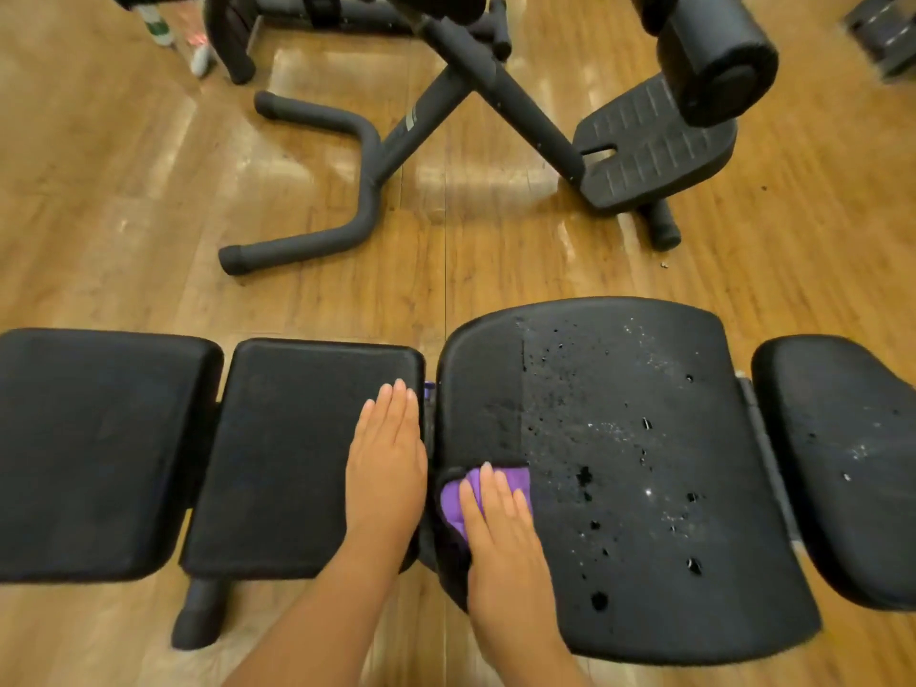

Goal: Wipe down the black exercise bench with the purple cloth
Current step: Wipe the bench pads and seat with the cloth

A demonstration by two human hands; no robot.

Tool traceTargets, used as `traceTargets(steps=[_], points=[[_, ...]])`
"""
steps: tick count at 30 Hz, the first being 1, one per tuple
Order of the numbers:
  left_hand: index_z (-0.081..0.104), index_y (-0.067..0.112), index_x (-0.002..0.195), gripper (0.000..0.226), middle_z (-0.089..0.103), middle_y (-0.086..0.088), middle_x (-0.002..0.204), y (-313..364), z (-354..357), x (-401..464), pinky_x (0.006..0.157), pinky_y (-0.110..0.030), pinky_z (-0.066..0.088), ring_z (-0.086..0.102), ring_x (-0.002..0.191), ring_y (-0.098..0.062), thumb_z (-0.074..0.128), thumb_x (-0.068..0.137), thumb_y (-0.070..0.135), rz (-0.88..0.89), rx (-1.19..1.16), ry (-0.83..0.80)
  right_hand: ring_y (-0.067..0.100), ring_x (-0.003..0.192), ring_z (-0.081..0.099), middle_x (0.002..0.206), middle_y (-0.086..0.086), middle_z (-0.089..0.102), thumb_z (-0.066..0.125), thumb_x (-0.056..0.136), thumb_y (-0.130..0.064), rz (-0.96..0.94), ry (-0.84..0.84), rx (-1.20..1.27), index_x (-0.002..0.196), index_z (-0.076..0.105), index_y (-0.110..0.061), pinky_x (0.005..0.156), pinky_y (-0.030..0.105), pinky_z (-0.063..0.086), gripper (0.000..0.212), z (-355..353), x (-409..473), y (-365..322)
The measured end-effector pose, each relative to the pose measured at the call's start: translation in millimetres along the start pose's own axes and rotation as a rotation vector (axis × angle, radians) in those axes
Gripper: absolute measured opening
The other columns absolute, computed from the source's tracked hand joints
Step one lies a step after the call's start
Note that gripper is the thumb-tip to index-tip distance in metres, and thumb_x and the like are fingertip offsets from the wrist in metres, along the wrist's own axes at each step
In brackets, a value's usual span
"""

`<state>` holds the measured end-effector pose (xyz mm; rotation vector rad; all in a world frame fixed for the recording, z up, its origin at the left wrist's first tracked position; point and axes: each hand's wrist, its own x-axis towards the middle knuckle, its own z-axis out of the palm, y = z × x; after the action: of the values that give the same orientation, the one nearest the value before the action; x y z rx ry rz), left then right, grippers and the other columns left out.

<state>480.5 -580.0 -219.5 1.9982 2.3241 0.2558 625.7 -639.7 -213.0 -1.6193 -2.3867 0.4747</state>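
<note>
The black exercise bench [644, 488] runs left to right across the lower frame in several padded sections. Its wide section is speckled with droplets on its right part, while a strip at its left looks wiped. My right hand [500, 528] presses flat on the purple cloth [458, 498] at that section's near left edge; the hand covers most of the cloth. My left hand [386, 458] lies flat, fingers together, on the right edge of the neighbouring pad [297, 453], holding nothing.
Beyond the bench, on the wooden floor [124, 215], stands a black exercise machine with a curved base bar [327, 190], a ribbed footplate [649, 146] and a roller pad [718, 57]. A bench leg [198, 612] shows at the lower left.
</note>
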Motion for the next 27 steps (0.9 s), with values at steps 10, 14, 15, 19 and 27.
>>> traceTargets(steps=[10, 14, 15, 19, 27], points=[[0.053, -0.004, 0.126, 0.048, 0.055, -0.019, 0.131, 2.8, -0.9, 1.0, 0.109, -0.04, 0.022, 0.049, 0.125, -0.031, 0.029, 0.088, 0.013, 0.002, 0.032, 0.021, 0.029, 0.142, -0.012, 0.155, 0.016, -0.008, 0.04, 0.09, -0.001, -0.058, -0.043, -0.176, 0.148, 0.008, -0.028, 0.114, 0.041, -0.011, 0.072, -24.3, 154.0, 30.1], [0.054, -0.005, 0.125, 0.047, 0.056, -0.02, 0.13, 1.3, 0.4, 1.0, 0.108, -0.042, 0.023, 0.051, 0.124, -0.033, 0.029, 0.089, 0.012, 0.014, 0.01, 0.042, 0.04, 0.137, 0.023, 0.147, 0.023, 0.03, 0.058, 0.076, -0.001, -0.123, 0.042, -0.198, 0.138, 0.042, -0.021, 0.112, 0.052, 0.011, 0.067, -12.0, 124.7, 27.3], [0.054, -0.005, 0.124, 0.047, 0.056, -0.021, 0.129, 0.3, 0.3, 1.3, 0.108, -0.042, 0.024, 0.051, 0.123, -0.033, 0.029, 0.089, 0.012, 0.016, 0.007, 0.047, 0.041, 0.135, 0.028, 0.144, 0.023, 0.037, 0.053, 0.075, -0.003, -0.133, 0.062, -0.186, 0.134, 0.047, -0.021, 0.112, 0.054, 0.014, 0.062, -9.8, 112.0, 26.1], [0.055, -0.006, 0.123, 0.046, 0.057, -0.022, 0.128, -0.4, -0.5, 1.7, 0.108, -0.04, 0.025, 0.052, 0.122, -0.034, 0.032, 0.088, 0.013, 0.026, -0.016, 0.067, 0.037, 0.137, 0.016, 0.137, 0.021, 0.046, 0.034, 0.074, -0.013, -0.179, 0.036, -0.093, 0.129, 0.045, -0.02, 0.107, 0.05, 0.012, 0.057, -0.9, 39.4, 16.4], [0.055, -0.006, 0.123, 0.045, 0.057, -0.021, 0.128, 0.2, -2.2, -0.1, 0.107, -0.04, 0.027, 0.051, 0.123, -0.034, 0.032, 0.089, 0.013, 0.015, -0.047, 0.065, 0.025, 0.143, -0.004, 0.156, 0.012, -0.005, 0.015, 0.098, -0.02, -0.241, 0.063, -0.106, 0.126, 0.043, -0.017, 0.109, 0.041, 0.009, 0.04, -4.0, -36.3, 21.9]])
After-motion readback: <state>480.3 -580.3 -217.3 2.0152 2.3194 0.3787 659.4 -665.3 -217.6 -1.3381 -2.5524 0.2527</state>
